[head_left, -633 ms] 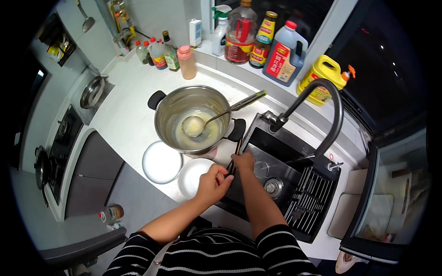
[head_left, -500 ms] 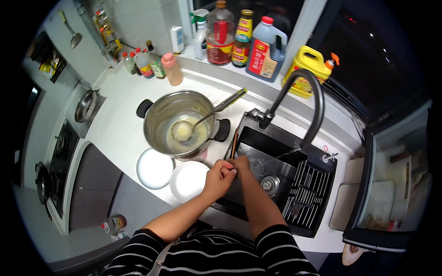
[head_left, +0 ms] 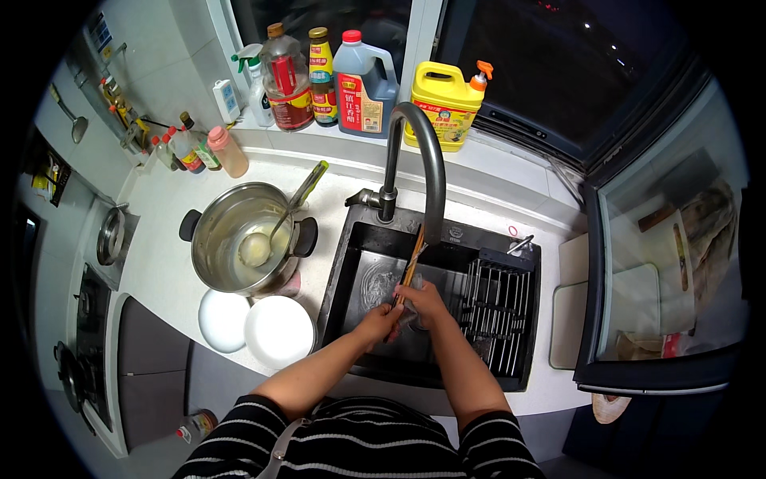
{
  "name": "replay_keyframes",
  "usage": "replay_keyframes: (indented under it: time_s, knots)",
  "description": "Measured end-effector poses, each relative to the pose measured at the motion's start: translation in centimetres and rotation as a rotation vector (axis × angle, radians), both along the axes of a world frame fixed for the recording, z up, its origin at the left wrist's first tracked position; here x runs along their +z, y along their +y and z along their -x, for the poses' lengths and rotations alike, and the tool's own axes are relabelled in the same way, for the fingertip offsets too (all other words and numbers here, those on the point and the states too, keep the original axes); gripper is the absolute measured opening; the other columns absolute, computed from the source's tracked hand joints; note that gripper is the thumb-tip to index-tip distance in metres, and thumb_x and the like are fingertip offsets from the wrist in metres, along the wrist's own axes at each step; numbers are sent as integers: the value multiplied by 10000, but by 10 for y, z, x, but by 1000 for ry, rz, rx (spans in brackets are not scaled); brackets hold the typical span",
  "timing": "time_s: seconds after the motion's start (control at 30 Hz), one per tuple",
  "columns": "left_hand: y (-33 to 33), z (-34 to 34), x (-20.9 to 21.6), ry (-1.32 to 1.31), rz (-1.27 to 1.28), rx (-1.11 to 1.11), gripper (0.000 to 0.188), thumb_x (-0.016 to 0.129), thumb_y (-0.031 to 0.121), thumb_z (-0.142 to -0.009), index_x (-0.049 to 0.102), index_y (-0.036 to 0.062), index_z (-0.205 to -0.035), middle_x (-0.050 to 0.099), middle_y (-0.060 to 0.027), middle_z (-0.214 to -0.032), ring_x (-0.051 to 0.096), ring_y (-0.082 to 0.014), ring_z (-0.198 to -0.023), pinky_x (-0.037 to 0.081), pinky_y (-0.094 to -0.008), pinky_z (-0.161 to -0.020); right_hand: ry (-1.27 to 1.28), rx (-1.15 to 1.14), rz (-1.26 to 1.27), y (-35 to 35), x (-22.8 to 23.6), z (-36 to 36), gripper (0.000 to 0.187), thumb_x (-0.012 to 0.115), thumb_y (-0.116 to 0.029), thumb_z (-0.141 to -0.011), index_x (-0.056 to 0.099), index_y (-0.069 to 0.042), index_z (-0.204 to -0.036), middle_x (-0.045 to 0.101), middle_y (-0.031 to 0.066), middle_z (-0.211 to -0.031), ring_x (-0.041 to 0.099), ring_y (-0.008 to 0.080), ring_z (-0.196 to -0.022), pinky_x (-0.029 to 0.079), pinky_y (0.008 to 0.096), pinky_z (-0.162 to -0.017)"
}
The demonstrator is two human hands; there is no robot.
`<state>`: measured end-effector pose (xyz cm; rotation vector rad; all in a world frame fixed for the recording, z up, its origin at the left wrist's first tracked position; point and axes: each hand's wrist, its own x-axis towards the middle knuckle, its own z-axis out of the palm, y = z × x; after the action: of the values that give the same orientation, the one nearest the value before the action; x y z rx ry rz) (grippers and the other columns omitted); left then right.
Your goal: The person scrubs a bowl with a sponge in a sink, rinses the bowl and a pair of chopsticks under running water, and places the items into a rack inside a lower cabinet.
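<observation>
Over the black sink (head_left: 365, 279), I hold a bundle of wooden chopsticks (head_left: 414, 261) slanting up toward the tap. My left hand (head_left: 378, 324) is closed around their lower part, and my right hand (head_left: 425, 303) grips them just above. The upper tips reach the mouth of the dark curved faucet (head_left: 437, 172), where water runs down along them. Ripples show on the basin floor beside the sticks. How many chopsticks there are cannot be made out.
Left of the sink stand a steel pot (head_left: 214, 239) with a ladle (head_left: 255, 249), a white plate (head_left: 220, 323) and a white bowl (head_left: 279, 334). A wire drying rack (head_left: 493, 319) fills the sink's right side. Bottles and a yellow jug (head_left: 444, 108) line the sill; an open window (head_left: 670, 271) juts in at right.
My view has turned rightward. Both hands have moved from the sink's left edge to over the basin, bringing the chopsticks under the faucet, where water now runs over them.
</observation>
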<state>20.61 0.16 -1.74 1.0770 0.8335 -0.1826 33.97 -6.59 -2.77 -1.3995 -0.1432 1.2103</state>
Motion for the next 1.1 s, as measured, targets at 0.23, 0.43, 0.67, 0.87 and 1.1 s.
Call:
replay_keyframes:
  time_s: [0.23,0.43,0.67,0.87,1.1]
  knots:
    - [-8,9,3,-115,-31,58,208,454,246,-944,482,60,-1031,488,-21,-670,480,-121,-524,431,-263,-484,-1,285,2,0,12,-12,216,700,-155,-759,627,-26,-916,633,47,-782,598,145,-674,488,286,-563]
    - [-5,18,12,-112,147,56,214,416,190,-954,464,55,-1113,491,-23,-701,468,-122,-517,422,-256,-477,447,-320,-76,-10,-23,-27,468,558,-411,-864,538,-13,-1111,605,117,-1046,590,261,-926,486,395,-779]
    - [-9,22,5,-41,55,46,211,413,266,-953,466,62,-962,455,-17,-649,419,-114,-474,381,-260,-422,818,-278,-568,-9,25,11,496,425,-417,-921,450,-4,-1196,528,148,-1194,525,303,-1061,385,449,-937]
    - [-6,22,28,10,-90,-122,357,406,385,-936,486,41,-885,437,-29,-578,394,-121,-380,346,-273,-328,361,-205,-277,-2,17,34,237,517,-241,-904,519,-29,-1010,600,99,-885,592,223,-745,493,363,-629]
    - [-12,29,44,-12,-105,-98,348,401,386,-944,462,52,-868,422,-11,-537,348,-106,-346,319,-247,-329,313,-381,-158,24,7,12,231,534,-247,-900,533,-33,-988,604,120,-849,597,242,-730,517,387,-654]
